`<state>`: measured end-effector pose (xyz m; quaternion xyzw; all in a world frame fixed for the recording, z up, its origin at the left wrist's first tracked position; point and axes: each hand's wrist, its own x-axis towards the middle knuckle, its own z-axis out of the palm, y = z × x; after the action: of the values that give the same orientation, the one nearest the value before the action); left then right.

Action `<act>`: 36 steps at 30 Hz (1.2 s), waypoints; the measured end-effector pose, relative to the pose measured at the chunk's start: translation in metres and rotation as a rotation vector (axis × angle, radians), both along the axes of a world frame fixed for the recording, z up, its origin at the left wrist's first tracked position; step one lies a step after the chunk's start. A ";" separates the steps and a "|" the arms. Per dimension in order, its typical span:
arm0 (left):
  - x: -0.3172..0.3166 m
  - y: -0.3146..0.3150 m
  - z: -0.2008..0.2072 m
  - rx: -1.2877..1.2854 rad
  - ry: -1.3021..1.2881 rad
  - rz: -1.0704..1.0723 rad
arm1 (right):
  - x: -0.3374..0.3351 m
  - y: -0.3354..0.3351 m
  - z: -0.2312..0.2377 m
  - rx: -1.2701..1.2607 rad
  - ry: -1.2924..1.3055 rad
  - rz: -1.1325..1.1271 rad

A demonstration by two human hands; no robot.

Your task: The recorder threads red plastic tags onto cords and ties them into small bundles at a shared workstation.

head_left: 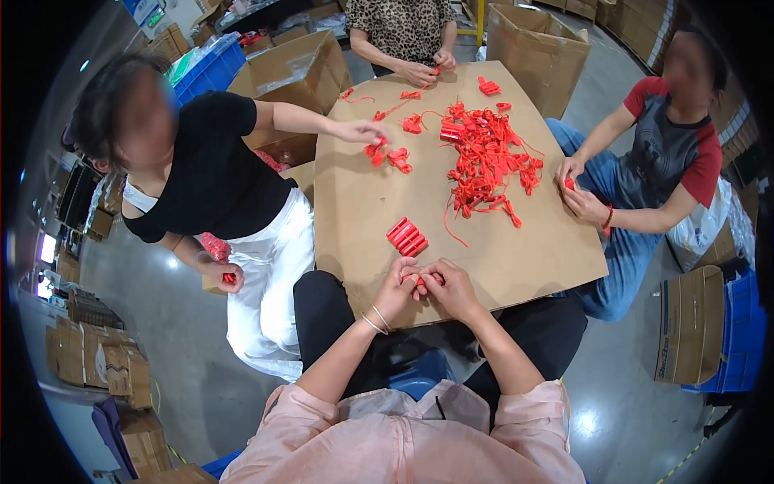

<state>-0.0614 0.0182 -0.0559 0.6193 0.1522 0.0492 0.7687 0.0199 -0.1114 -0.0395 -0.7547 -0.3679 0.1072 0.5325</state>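
Observation:
My left hand (pixel 395 292) and my right hand (pixel 451 290) meet at the near edge of the cardboard-topped table (pixel 363 189). Their fingers are closed around a small red piece (pixel 414 279). Most of it is covered by the fingers, so its exact kind cannot be made out. Just beyond my hands lies a row of shiny red tubes (pixel 407 237), side by side. Farther off, right of the middle, a loose heap of red corded pieces (pixel 488 161) spreads over the cardboard, some with thin cords trailing out.
Around the table sit or stand three co-workers: one in black (pixel 214 153) reaching to red pieces at left, one in leopard print (pixel 399 28) at the far end, one with red sleeves (pixel 669 153) at right. Open cardboard boxes (pixel 536 60) stand beyond the table.

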 end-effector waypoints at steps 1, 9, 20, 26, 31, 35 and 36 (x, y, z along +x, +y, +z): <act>0.000 0.000 0.000 -0.005 0.000 0.002 | 0.000 0.000 0.001 -0.001 0.002 0.002; 0.000 -0.002 0.002 0.001 -0.017 0.049 | 0.002 -0.002 -0.001 0.009 -0.006 0.014; -0.002 -0.005 0.005 0.100 -0.053 0.071 | 0.004 0.000 -0.006 0.060 0.165 0.009; -0.002 -0.006 0.004 0.186 -0.060 0.046 | 0.006 0.001 -0.015 0.142 0.352 0.028; -0.003 -0.009 0.012 0.295 -0.051 -0.020 | 0.010 0.000 -0.015 0.237 0.745 0.169; -0.005 -0.007 0.012 0.345 -0.057 -0.031 | 0.008 0.000 -0.003 0.148 0.772 0.158; -0.004 -0.007 0.012 0.333 -0.051 -0.033 | 0.009 0.000 -0.001 0.149 0.772 0.157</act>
<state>-0.0658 0.0111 -0.0437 0.7391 0.1121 0.0766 0.6598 0.0289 -0.1118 -0.0409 -0.5881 -0.2041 0.3960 0.6750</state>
